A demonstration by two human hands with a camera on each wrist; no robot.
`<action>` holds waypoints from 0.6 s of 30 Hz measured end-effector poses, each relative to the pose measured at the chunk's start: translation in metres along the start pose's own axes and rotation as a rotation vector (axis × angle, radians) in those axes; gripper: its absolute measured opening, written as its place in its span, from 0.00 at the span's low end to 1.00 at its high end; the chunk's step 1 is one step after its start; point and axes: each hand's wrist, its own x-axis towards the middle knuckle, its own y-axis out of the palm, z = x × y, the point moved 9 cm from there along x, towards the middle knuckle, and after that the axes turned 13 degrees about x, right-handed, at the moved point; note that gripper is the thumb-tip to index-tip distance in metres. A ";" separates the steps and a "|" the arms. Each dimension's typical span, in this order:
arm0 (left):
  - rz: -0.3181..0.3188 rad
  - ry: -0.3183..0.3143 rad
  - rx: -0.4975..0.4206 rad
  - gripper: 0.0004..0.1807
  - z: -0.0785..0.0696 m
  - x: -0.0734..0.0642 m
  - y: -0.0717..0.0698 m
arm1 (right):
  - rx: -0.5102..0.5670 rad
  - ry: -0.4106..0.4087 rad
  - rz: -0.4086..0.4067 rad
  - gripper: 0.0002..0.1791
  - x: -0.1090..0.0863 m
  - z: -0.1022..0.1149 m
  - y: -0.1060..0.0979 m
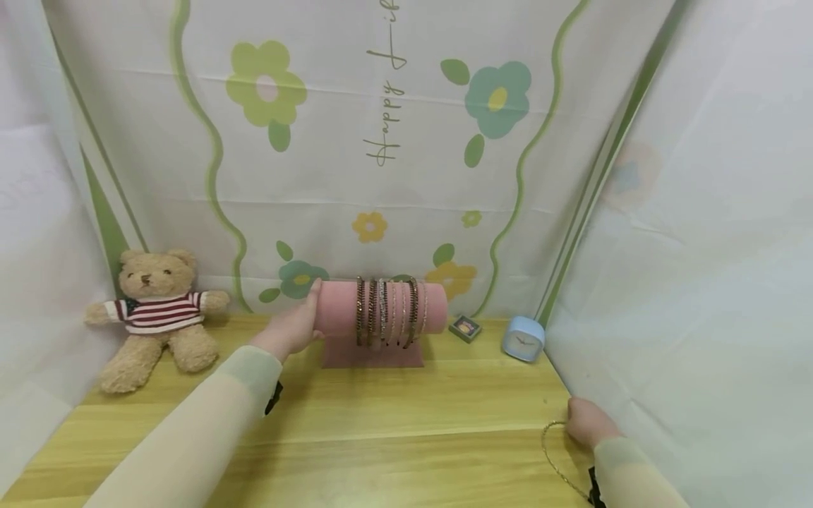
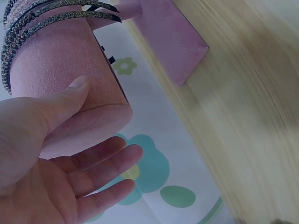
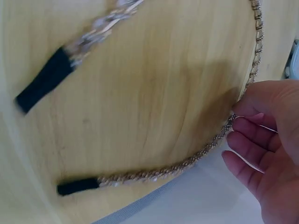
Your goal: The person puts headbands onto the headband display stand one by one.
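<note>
A pink padded headband stand (image 1: 335, 309) with a flat base bears several beaded and glittery headbands (image 1: 383, 314). My left hand (image 1: 294, 326) holds the stand's left end. In the left wrist view, its thumb lies on the pink roll (image 2: 58, 60) while the other fingers extend past the end. My right hand (image 1: 591, 421), at the table's right side, pinches a gold chain-like headband (image 1: 554, 462) between thumb and index finger. In the right wrist view this headband (image 3: 187, 163) curves open, with black sleeves on both ends, above the wooden surface.
A teddy bear (image 1: 155, 310) in a striped sweater sits at the back left of the wooden table (image 1: 394, 416). Right of the stand are a small grey box (image 1: 466, 328) and a light blue clock (image 1: 524, 339). Flower-printed white fabric (image 1: 330, 162) hangs behind, with fabric on both sides.
</note>
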 end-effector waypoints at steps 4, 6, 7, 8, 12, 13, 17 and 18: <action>-0.007 0.002 -0.009 0.61 -0.002 -0.003 -0.002 | -0.011 0.005 0.015 0.06 0.003 0.004 0.003; -0.010 0.011 -0.009 0.61 -0.004 -0.004 -0.003 | 0.011 0.002 0.018 0.07 0.004 0.007 0.003; -0.010 0.009 -0.010 0.61 -0.004 -0.004 -0.003 | 0.031 0.004 0.017 0.07 0.005 0.009 0.002; -0.010 0.008 -0.008 0.61 -0.004 -0.004 -0.003 | 0.059 0.013 0.019 0.05 0.006 0.011 0.002; -0.015 0.002 0.006 0.61 -0.003 -0.003 -0.003 | 0.190 0.033 0.001 0.04 0.014 0.020 -0.002; -0.016 -0.003 0.012 0.62 -0.002 -0.002 -0.002 | 0.209 0.029 -0.008 0.06 0.016 0.023 -0.003; -0.016 -0.004 0.028 0.63 0.000 0.000 -0.001 | 0.230 -0.042 -0.073 0.07 0.029 0.040 -0.013; -0.013 -0.004 0.029 0.63 0.000 0.000 -0.001 | 0.228 -0.061 -0.091 0.06 0.032 0.045 -0.015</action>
